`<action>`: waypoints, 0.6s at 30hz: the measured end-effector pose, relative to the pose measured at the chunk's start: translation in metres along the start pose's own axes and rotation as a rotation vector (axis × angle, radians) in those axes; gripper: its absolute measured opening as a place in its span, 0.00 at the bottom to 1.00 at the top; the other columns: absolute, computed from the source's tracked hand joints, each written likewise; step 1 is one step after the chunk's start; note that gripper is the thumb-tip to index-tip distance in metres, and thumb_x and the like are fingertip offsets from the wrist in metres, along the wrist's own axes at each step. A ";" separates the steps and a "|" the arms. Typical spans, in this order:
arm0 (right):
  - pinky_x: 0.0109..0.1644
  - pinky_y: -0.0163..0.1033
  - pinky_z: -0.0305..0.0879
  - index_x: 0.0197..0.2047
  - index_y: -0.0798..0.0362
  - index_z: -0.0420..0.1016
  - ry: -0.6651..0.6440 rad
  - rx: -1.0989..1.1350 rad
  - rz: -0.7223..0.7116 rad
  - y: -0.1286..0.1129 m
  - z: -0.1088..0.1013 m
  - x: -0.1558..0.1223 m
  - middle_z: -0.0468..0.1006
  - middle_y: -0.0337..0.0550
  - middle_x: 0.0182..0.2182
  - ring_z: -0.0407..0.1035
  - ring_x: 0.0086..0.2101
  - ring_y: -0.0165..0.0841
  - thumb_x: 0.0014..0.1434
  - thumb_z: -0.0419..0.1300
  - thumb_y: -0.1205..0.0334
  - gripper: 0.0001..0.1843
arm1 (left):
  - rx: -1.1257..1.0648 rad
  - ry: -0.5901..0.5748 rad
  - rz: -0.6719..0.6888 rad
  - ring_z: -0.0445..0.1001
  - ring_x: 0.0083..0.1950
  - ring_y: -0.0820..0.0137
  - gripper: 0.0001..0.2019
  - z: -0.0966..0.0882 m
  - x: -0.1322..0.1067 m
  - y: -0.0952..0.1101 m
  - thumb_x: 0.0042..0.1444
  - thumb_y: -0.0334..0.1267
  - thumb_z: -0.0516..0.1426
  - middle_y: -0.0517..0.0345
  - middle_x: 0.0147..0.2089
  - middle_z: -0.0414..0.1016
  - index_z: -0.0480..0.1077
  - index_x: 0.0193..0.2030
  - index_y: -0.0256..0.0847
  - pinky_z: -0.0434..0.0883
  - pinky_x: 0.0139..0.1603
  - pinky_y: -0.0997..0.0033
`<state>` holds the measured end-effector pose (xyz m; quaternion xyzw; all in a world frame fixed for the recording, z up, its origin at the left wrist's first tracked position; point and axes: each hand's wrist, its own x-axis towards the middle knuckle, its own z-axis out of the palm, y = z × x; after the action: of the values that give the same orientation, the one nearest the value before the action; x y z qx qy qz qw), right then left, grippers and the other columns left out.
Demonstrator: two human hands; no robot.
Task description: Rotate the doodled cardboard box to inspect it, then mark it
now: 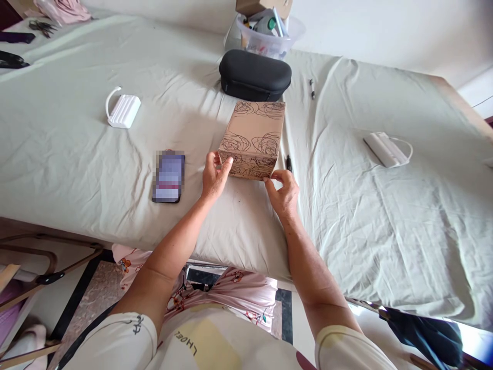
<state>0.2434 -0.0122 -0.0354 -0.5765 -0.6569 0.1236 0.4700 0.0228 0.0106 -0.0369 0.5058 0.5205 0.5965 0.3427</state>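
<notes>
A box wrapped in brown paper with black rose drawings [254,136] sits on a pale green sheet [77,154] in the middle of the view. My left hand [214,177] presses its thumb and fingers against the box's near left corner. My right hand [283,190] pinches the paper at the near right bottom corner. Both hands are closed on the wrapped box.
A phone [168,176] lies left of the box. A black case [254,75] and a clear tub of supplies [269,36] stand behind it. White tape dispensers lie at the left [123,109] and right [386,148]. Pens [288,163] lie beside the box.
</notes>
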 end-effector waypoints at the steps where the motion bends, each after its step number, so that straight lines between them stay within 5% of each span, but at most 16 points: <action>1: 0.51 0.50 0.77 0.40 0.46 0.72 0.032 0.024 -0.020 -0.001 -0.001 0.000 0.78 0.41 0.37 0.76 0.40 0.38 0.62 0.62 0.54 0.07 | -0.020 -0.005 -0.016 0.79 0.53 0.60 0.37 0.000 0.000 -0.001 0.58 0.79 0.55 0.49 0.49 0.77 0.66 0.52 0.45 0.76 0.54 0.60; 7: 0.45 0.49 0.77 0.44 0.46 0.73 0.287 0.055 -0.206 -0.011 -0.012 0.000 0.73 0.42 0.38 0.73 0.40 0.38 0.67 0.63 0.51 0.09 | -0.208 -0.084 -0.207 0.84 0.48 0.61 0.44 0.001 0.003 -0.011 0.61 0.82 0.46 0.46 0.54 0.79 0.61 0.67 0.48 0.80 0.46 0.60; 11: 0.42 0.50 0.77 0.45 0.43 0.72 0.416 0.046 -0.246 -0.012 -0.015 0.001 0.70 0.42 0.38 0.72 0.39 0.38 0.69 0.60 0.47 0.11 | -0.028 -0.068 -0.097 0.83 0.45 0.63 0.41 -0.001 0.001 -0.013 0.64 0.78 0.47 0.51 0.47 0.80 0.66 0.66 0.46 0.79 0.53 0.59; 18: 0.45 0.47 0.79 0.55 0.43 0.69 0.227 0.234 -0.073 -0.012 -0.003 -0.003 0.75 0.42 0.41 0.76 0.39 0.35 0.66 0.63 0.45 0.19 | 0.094 0.074 0.115 0.80 0.58 0.60 0.25 -0.001 0.000 -0.001 0.73 0.63 0.50 0.48 0.54 0.81 0.74 0.55 0.45 0.76 0.61 0.61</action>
<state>0.2375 -0.0197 -0.0276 -0.5039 -0.6013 0.1160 0.6092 0.0216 0.0107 -0.0378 0.5280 0.5304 0.6083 0.2643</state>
